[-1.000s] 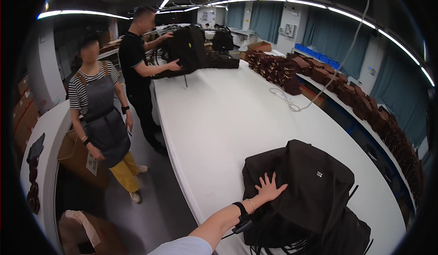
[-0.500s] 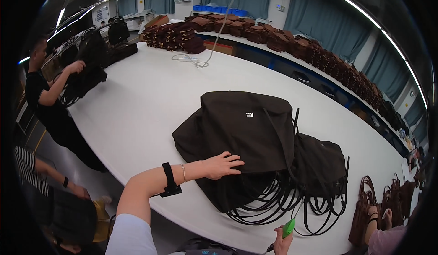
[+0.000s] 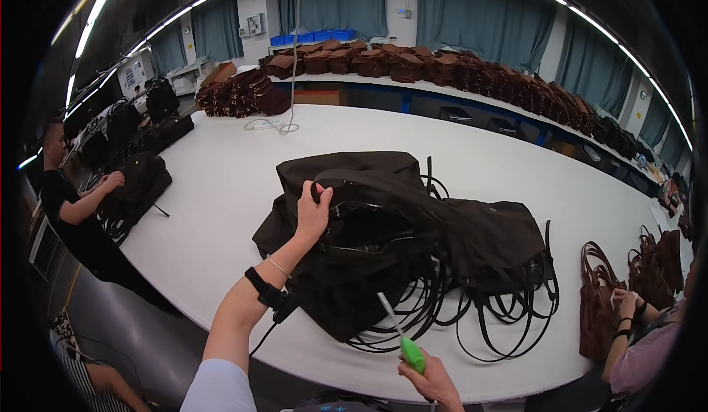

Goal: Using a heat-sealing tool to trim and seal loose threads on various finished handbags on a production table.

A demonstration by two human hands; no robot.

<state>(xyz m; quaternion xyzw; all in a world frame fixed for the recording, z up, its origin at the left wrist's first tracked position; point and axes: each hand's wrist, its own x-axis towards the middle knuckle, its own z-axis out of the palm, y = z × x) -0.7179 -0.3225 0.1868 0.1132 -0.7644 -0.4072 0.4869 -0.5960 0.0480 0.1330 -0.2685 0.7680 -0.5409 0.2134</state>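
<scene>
A black bag (image 3: pixel 369 224) lies on top of a pile of black bags on the white table (image 3: pixel 214 213). My left hand (image 3: pixel 313 209) is closed on the raised upper edge of this bag, fingers curled over the fabric. The bag's zippered mouth gapes toward me. In front of the pile, my right hand (image 3: pixel 431 379) grips a green-handled tool (image 3: pixel 413 354) with a thin metal shaft. The shaft points up and left toward the bag, apart from it as far as I can tell. Black straps (image 3: pixel 509 338) loop out from the pile's near side.
At left, a person in black (image 3: pixel 81 213) handles another black bag (image 3: pixel 136 191). At right, a person in pink (image 3: pixel 641 346) works on a brown handbag (image 3: pixel 599 316). Brown pieces (image 3: pixel 243 95) are stacked at the far edge, near a white cable (image 3: pixel 284 126).
My left hand has gone from lying flat on the bag to gripping its lifted edge, and the bag's mouth now shows. My right hand has brought the tool up and left.
</scene>
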